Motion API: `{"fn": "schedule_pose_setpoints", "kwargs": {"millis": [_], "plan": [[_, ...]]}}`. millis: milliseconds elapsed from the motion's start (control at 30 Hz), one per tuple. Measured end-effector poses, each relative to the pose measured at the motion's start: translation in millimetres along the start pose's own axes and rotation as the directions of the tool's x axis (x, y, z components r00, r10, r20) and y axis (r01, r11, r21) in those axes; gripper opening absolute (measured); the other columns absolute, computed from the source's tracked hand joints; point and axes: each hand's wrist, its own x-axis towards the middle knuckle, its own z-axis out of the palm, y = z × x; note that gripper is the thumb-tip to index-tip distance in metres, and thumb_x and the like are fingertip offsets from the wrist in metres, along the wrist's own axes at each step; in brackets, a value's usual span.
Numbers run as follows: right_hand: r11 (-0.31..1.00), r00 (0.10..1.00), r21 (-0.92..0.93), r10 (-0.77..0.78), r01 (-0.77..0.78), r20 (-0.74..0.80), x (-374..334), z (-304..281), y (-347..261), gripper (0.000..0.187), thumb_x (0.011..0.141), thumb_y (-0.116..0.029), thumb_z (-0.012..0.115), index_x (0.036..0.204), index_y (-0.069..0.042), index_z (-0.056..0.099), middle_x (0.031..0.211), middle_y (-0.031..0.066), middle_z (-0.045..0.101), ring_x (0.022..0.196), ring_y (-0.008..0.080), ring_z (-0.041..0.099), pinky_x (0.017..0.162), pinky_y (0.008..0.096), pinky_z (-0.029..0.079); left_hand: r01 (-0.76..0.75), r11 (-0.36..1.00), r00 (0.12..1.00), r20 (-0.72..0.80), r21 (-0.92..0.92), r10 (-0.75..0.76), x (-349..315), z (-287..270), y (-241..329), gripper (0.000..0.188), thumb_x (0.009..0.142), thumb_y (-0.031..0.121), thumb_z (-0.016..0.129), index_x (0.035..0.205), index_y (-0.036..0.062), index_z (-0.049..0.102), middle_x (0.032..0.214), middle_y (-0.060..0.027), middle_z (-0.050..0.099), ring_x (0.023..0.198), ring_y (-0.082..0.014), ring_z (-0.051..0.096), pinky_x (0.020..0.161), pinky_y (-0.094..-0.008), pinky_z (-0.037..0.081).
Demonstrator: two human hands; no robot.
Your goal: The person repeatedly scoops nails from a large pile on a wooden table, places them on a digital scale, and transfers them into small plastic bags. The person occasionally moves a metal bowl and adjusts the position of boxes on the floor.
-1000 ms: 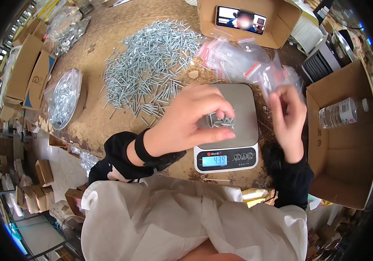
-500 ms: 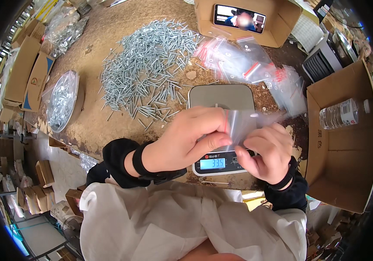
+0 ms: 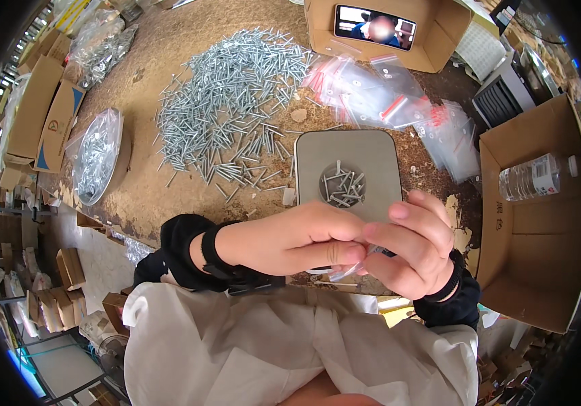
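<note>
Slanting down-left, 1 bag between left hand and right hand

Head view through the left of two fisheye cameras worn side by side, looking steeply down and forward from close above the workbench. The wearer's white-covered lap fills the lower centre of the frame, the left hand and right hand lie just below its middle, and the workbench reaches the top edge. Straight edges bow toward the dark, rounded rim
</note>
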Motion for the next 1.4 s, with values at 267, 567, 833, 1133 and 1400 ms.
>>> {"fn": "schedule_pose_setpoints", "kwargs": {"millis": [267, 567, 833, 1133, 1400], "plan": [[0.995, 0.966, 0.026, -0.097, 0.094, 0.241, 2.7, -12.8, -7.7, 0.004, 0.082, -0.016, 0.065, 0.08, -0.018, 0.062, 0.098, -0.0054, 0.064, 0.116, 0.0142, 0.059, 0.113, 0.0517, 0.037, 0.137, 0.984, 0.98, -0.162, 0.116, -0.117, -5.8, -2.9, -2.1, 0.013, 0.09, 0.004, 0.058, 0.079, -0.0023, 0.056, 0.064, -0.0055, 0.051, 0.058, -0.0103, 0.046, 0.052, -0.0288, 0.037], [0.977, 0.927, 0.215, -0.077, -0.004, 0.368, 5.3, -9.6, -8.2, 0.01, 0.08, -0.014, 0.068, 0.08, -0.016, 0.058, 0.103, 0.0014, 0.07, 0.119, 0.0219, 0.059, 0.119, 0.0588, 0.015, 0.038, 0.997, 0.999, 0.001, 0.067, -0.038, -2.2, -9.6, 8.5, 0.042, 0.08, 0.015, 0.078, 0.114, 0.0009, 0.058, 0.09, -0.0068, 0.062, 0.083, -0.0178, 0.062, 0.071, -0.0301, 0.048], [0.928, 0.971, 0.336, 0.091, -0.163, 0.219, 1.1, -5.1, 5.6, 0.027, 0.086, -0.037, 0.072, 0.095, -0.015, 0.058, 0.119, 0.0115, 0.068, 0.13, 0.0364, 0.049, 0.117, 0.0625, 0.01, 0.03, 0.995, 0.976, -0.219, 0.091, -0.009, -14.6, -17.4, 6.7, 0.058, 0.077, 0.01, 0.082, 0.127, 0.0033, 0.054, 0.101, -0.0035, 0.064, 0.095, -0.0152, 0.062, 0.084, -0.0312, 0.048], [0.861, 0.831, 0.139, 0.412, -0.49, 0.374, -0.5, -1.4, 23.8, 0.09, 0.074, -0.02, 0.079, 0.148, -0.005, 0.031, 0.147, 0.0225, 0.04, 0.137, 0.0406, 0.038, 0.114, 0.0608, 0.018, 0.155, 0.696, 0.603, -0.625, 0.701, 0.495, -30.1, -110.7, -5.6, 0.047, 0.08, -0.003, 0.071, 0.124, 0.0027, 0.055, 0.09, 0.0025, 0.059, 0.084, -0.0091, 0.055, 0.08, -0.0264, 0.045], [0.806, 0.729, 0.133, 0.434, -0.577, 0.528, -4.2, 33.9, 38.7, 0.109, 0.067, -0.016, 0.084, 0.154, -0.008, 0.019, 0.124, 0.0114, 0.063, 0.127, 0.0353, 0.049, 0.114, 0.0609, 0.022, 0.21, 0.386, 0.853, -0.361, 0.898, 0.376, -2.2, -54.9, -29.6, 0.074, 0.07, -0.011, 0.056, 0.14, 0.0084, 0.041, 0.082, -0.0017, 0.058, 0.082, -0.0212, 0.061, 0.091, -0.0373, 0.04]]}}
